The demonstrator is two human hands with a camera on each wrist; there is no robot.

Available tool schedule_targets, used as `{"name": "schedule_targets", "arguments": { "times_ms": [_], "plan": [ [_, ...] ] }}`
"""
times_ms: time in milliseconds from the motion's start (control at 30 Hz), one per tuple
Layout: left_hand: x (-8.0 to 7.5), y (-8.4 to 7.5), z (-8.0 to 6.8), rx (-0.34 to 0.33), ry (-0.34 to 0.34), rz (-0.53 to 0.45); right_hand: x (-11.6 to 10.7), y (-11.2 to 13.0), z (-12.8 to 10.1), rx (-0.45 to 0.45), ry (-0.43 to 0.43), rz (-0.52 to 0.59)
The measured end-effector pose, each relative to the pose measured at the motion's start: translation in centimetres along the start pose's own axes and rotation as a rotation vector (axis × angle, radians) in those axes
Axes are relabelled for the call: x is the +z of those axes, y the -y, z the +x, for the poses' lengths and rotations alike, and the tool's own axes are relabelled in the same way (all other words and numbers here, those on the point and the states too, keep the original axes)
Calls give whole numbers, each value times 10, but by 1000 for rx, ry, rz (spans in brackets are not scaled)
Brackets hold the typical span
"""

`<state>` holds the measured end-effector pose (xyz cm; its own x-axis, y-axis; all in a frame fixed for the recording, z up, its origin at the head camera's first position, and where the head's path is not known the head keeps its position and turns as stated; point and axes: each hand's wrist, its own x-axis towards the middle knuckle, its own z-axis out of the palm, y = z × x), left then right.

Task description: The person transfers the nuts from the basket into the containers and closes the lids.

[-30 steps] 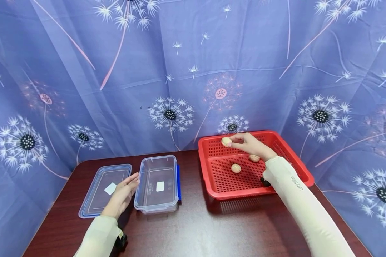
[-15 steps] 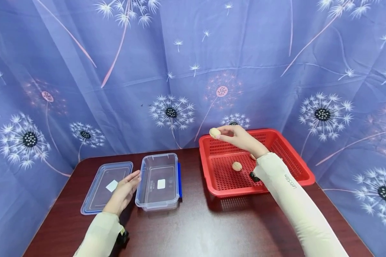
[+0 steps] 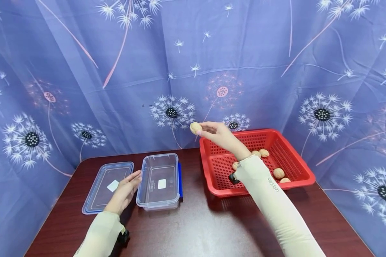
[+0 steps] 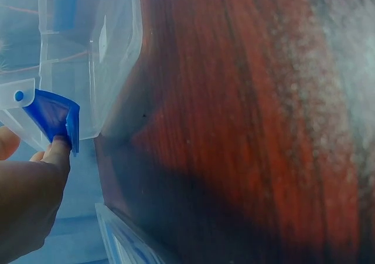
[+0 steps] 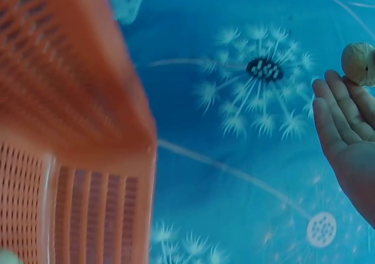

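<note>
In the head view my right hand (image 3: 220,137) pinches a walnut (image 3: 195,128) between thumb and fingers, held in the air left of the red basket (image 3: 209,180). The right wrist view shows that walnut (image 5: 356,63) at the fingertips, partly cut off by the frame edge. My left hand (image 3: 123,195) is at the left side of a clear plastic box (image 3: 157,205), its fingers fairly straight. In the left wrist view a fingertip touches a blue latch flap (image 4: 55,114) on the box. Several walnuts (image 3: 278,173) lie in the basket, some hidden behind the right forearm.
A clear lid (image 3: 98,191) with a blue seal lies flat on the dark wooden table (image 3: 193,232), left of the box. Another blue latch (image 3: 180,178) hangs on the box's right side. A blue dandelion-print curtain (image 3: 193,43) hangs behind the table.
My right hand has carried the walnut left and upward, from over the basket to beyond its left rim. More walnuts show in the basket. The left hand has stayed by the box.
</note>
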<state>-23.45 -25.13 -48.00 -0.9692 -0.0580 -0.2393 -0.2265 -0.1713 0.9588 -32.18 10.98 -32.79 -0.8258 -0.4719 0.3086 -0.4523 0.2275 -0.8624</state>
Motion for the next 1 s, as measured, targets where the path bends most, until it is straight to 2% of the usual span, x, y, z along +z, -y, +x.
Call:
{"name": "schedule_targets", "arguments": {
  "times_ms": [267,533,733,1000],
  "plan": [
    [-1,-2,-3,3,1,0,32,11,12,-39,-26,80],
    [-1,-1,-2,13,20,-3,67,17,23,-63,-37,114],
    [-2,0,-1,12,16,3,88,14,30,-33,-9,116],
    [-1,-1,0,-6,-1,-13,116,-2,31,19,12,113]
  ]
}}
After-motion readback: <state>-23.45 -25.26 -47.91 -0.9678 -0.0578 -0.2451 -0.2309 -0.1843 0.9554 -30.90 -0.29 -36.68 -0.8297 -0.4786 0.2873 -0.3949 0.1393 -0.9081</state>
